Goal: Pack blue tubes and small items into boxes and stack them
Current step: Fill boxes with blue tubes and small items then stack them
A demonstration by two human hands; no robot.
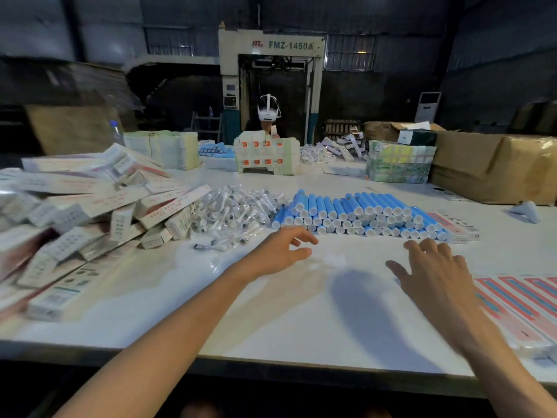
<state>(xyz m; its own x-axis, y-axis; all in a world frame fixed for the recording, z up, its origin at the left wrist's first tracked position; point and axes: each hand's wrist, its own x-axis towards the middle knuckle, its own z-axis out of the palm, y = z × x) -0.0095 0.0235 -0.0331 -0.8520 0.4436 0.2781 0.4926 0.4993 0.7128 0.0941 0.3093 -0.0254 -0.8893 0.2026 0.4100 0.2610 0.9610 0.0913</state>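
A stack of blue tubes (355, 215) with white caps lies across the middle of the white table (271, 312). To its left sits a heap of small clear-wrapped items (235, 215). Packed long white boxes (90, 212) are piled at the left. Flat unfolded red-and-blue cartons (524, 300) lie at the right edge. My left hand (283, 248) hovers just in front of the tube stack's left end, fingers loosely curved, holding nothing. My right hand (434, 273) hovers before the stack's right end, fingers spread and empty.
Across the table a person in a white headset (268, 111) works behind stacked cartons (265, 156). More box stacks (168, 149), a green-yellow bundle (398, 162) and large brown cardboard boxes (494, 167) line the far side. A machine marked FMZ-1450A stands behind.
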